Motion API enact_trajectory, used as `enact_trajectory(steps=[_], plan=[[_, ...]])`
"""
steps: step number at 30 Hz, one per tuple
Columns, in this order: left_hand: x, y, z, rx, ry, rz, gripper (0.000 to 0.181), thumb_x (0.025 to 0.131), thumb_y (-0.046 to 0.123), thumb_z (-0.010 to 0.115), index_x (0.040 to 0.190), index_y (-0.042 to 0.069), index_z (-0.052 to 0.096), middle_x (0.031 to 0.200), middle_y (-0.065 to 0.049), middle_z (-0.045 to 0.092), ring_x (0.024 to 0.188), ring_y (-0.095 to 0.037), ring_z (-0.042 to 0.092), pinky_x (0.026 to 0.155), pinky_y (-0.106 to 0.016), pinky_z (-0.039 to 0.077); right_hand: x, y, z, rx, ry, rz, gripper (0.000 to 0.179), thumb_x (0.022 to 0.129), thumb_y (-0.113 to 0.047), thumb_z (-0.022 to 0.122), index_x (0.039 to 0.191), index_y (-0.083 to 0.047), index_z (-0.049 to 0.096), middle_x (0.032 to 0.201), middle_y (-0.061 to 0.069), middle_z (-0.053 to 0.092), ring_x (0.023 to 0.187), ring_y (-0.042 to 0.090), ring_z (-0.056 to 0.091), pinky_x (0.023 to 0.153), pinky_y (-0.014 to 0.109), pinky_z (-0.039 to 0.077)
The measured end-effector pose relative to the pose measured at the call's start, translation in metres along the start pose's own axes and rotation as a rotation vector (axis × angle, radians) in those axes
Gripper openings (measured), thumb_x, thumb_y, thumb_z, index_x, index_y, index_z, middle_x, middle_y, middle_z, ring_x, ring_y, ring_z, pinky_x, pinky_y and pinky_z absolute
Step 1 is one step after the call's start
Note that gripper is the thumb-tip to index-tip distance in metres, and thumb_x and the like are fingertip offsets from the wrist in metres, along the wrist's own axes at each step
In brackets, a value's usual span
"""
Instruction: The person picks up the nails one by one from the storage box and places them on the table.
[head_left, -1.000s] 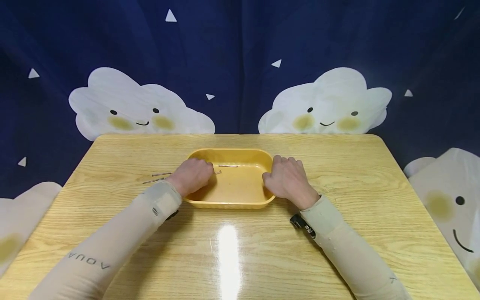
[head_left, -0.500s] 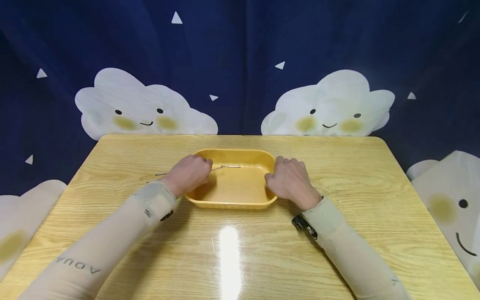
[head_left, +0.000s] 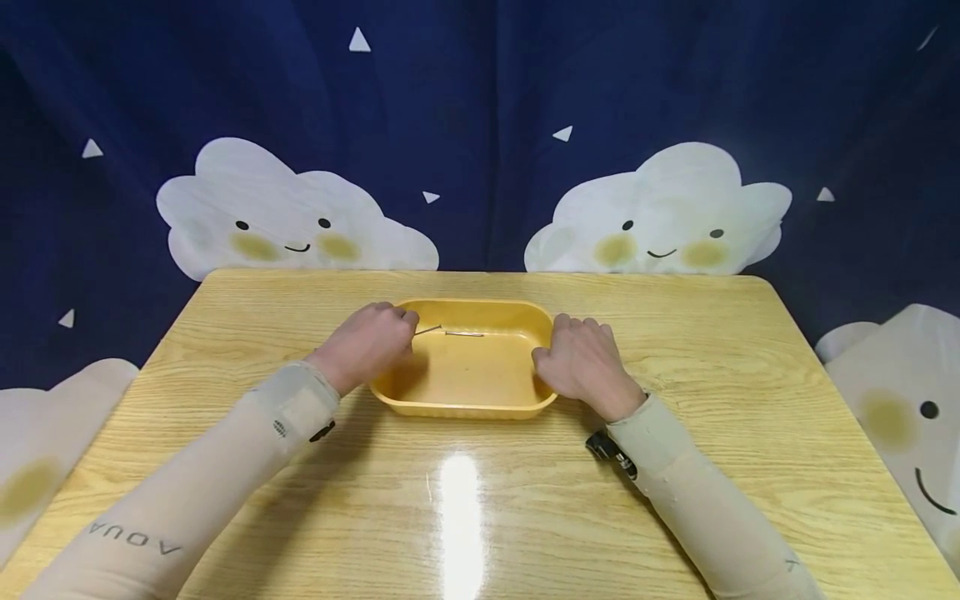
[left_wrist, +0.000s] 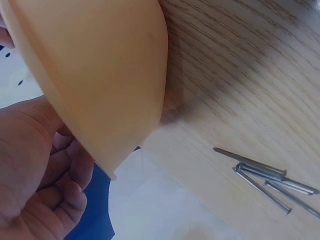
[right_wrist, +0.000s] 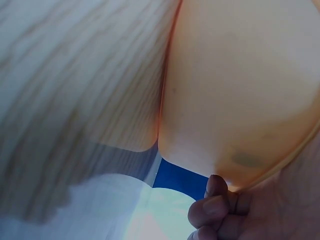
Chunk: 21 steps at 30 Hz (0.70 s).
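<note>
A yellow plastic tray (head_left: 465, 411) stands on the table. My right hand (head_left: 583, 362) grips its right end, thumb inside the rim and curled fingers (right_wrist: 212, 207) outside in the right wrist view. My left hand (head_left: 367, 342) is over the tray's left end, fingers curled, and a nail (head_left: 428, 331) sticks out from it over the tray; the fingertips' hold is hidden. Another nail (head_left: 465, 334) lies inside near the far wall. Several loose nails (left_wrist: 262, 172) lie on the wood beside the tray in the left wrist view; the left arm hides them from the head view.
The wooden table (head_left: 675, 333) reaches back to a dark blue curtain (head_left: 465, 125) printed with white clouds. Both forearms, in pale sleeves, cross the table's front. A strip of glare lies on the wood in front of the tray.
My left hand has shifted left and slightly away, taking the nail with it across the tray. The loose nails outside have gone from sight behind the arm. My right hand stays on the rim.
</note>
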<state>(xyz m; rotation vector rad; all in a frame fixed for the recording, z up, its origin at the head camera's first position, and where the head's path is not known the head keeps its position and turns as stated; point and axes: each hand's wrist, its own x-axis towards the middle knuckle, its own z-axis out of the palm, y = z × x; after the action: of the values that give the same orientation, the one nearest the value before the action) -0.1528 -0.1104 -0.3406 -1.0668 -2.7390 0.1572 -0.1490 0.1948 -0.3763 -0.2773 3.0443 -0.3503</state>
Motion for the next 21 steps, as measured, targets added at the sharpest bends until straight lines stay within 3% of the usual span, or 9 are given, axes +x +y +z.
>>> enact_trajectory(steps=[10, 21], plan=[[-0.007, -0.007, -0.002, 0.003, 0.04, -0.009, 0.007, 0.083, 0.002, 0.068, 0.08, 0.0, 0.062, 0.072, -0.013, 0.067, 0.066, -0.03, 0.063, 0.066, -0.042, 0.057, 0.0, 0.0, 0.0, 0.006, -0.003, 0.004, 0.027, 0.092, -0.032, 0.047, 0.088, -0.006, 0.053, 0.08, 0.013, 0.056, 0.076, 0.033, 0.052, 0.069, 0.039, 0.035], [-0.015, -0.015, -0.008, 0.002, 0.031, -0.037, 0.008, 0.085, 0.003, 0.068, 0.084, -0.002, 0.062, 0.076, -0.014, 0.068, 0.07, -0.031, 0.065, 0.07, -0.044, 0.058, 0.0, 0.0, 0.0, 0.005, -0.004, -0.001, 0.029, 0.092, -0.033, 0.048, 0.091, -0.004, 0.055, 0.081, 0.013, 0.056, 0.076, 0.033, 0.052, 0.069, 0.04, 0.037]])
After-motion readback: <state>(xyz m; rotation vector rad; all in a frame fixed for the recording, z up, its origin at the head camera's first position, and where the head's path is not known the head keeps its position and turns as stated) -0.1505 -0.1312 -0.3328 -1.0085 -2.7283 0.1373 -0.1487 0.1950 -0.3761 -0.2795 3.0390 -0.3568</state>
